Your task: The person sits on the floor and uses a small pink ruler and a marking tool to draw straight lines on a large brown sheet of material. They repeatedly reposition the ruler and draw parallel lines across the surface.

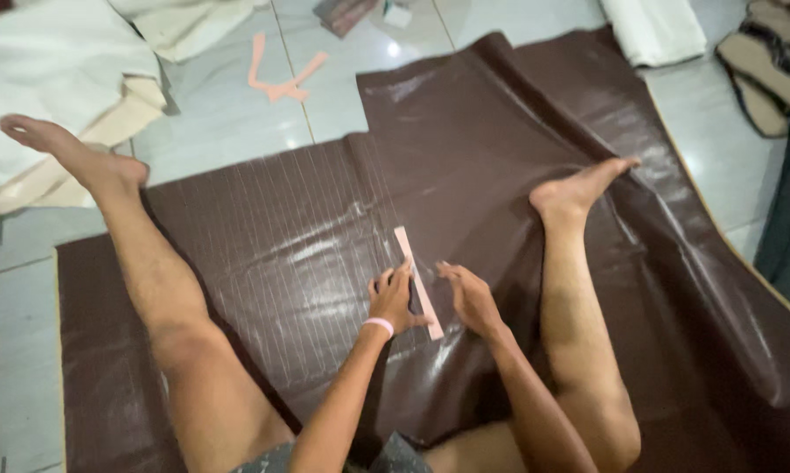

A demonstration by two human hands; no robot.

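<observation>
Legs (162, 289) flank strip (418, 280); sheet (517, 131) beyond open.

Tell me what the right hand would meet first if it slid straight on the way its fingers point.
Probably the pink strip: the right hand points up-left across the brown sheet, fingertips just short of the strip's edge.

I sit on the tiled floor (219, 114) with my legs spread over a glossy brown sheet (517, 131) marked with pale parallel lines. My left hand (392, 298), a pink band at its wrist, presses down on a pink strip (418, 282), and my right hand (470, 296) touches the sheet just at the strip's three o'clock. Pink scraps (281, 74) lie well off at eleven o'clock.
</observation>
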